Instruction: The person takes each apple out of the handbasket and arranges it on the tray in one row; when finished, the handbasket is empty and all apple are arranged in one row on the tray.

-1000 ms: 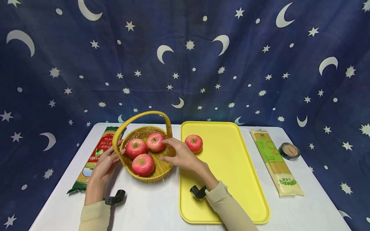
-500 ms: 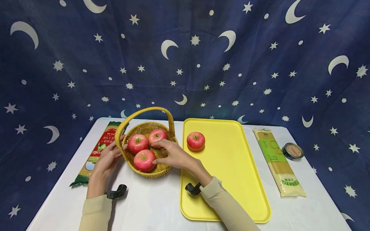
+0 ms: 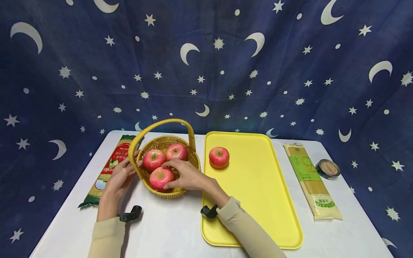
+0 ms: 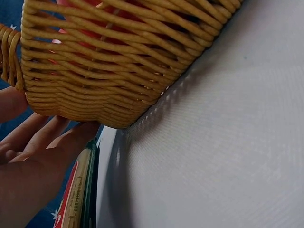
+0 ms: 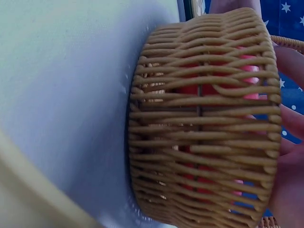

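Note:
A yellow wicker basket (image 3: 171, 195) with a tall arched handle stands on the table and holds three red apples. My left hand (image 3: 118, 179) grips the basket's left rim beside the handle's base, its thumb at the edge. In the left wrist view, the fingers of that hand (image 4: 35, 156) lie against the outer weave. Reaching in over the right rim, my right hand (image 3: 187, 175) has its thumb and fingers around the right side of the front apple (image 3: 158, 179). The back left apple (image 3: 153, 160) and back right apple (image 3: 176, 151) lie behind it.
A yellow tray (image 3: 251, 200) lies right of the basket, with one red apple (image 3: 219, 157) at its upper left. A red-green pasta packet (image 3: 111, 163) lies partly behind the left hand. Farther right are a green-labelled noodle packet (image 3: 311, 182) and a round tin (image 3: 328, 168).
My right hand has moved left and toward the front of the basket, from beside the back right apple to the front apple. The left hand stays at the basket's rim.

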Action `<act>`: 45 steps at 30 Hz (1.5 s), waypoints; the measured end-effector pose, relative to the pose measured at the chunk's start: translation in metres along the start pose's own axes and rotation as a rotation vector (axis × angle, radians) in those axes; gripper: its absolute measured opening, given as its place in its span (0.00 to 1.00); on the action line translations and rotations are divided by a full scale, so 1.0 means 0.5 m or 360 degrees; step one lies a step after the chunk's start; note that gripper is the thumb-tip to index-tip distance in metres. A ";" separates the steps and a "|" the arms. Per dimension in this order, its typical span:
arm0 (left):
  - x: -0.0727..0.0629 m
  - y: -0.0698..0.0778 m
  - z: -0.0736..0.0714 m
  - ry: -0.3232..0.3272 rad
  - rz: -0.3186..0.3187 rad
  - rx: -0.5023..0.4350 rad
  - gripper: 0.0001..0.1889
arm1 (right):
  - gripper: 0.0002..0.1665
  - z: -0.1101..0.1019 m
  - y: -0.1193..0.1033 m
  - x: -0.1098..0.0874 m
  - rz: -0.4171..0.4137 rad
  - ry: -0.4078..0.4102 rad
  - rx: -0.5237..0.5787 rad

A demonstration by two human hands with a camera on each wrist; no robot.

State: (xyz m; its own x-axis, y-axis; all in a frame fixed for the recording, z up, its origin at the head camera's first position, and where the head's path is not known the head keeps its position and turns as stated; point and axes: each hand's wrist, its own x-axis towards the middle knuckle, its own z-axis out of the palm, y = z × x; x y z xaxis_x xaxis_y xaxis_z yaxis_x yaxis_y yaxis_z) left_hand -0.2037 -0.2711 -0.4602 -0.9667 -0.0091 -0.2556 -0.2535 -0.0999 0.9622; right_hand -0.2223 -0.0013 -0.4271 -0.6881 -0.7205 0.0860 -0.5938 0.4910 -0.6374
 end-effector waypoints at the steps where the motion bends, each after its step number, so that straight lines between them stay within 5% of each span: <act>1: 0.000 0.001 0.001 0.0001 -0.0004 0.0003 0.37 | 0.36 0.001 0.000 0.002 0.0007 -0.0001 -0.0010; 25: 0.002 0.005 0.005 0.0012 -0.0047 -0.0022 0.38 | 0.43 0.012 -0.030 0.036 0.0104 -0.0222 -0.0244; 45: 0.002 0.004 0.009 0.0024 -0.0045 -0.0030 0.38 | 0.43 -0.015 -0.026 0.015 0.0049 -0.0164 -0.0196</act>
State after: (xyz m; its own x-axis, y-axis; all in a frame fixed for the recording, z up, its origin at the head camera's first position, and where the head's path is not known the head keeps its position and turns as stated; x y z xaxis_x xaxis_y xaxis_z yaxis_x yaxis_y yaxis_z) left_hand -0.2052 -0.2667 -0.4583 -0.9585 -0.0207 -0.2845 -0.2801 -0.1191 0.9525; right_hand -0.2227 -0.0095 -0.4124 -0.6640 -0.7475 -0.0151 -0.6241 0.5653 -0.5394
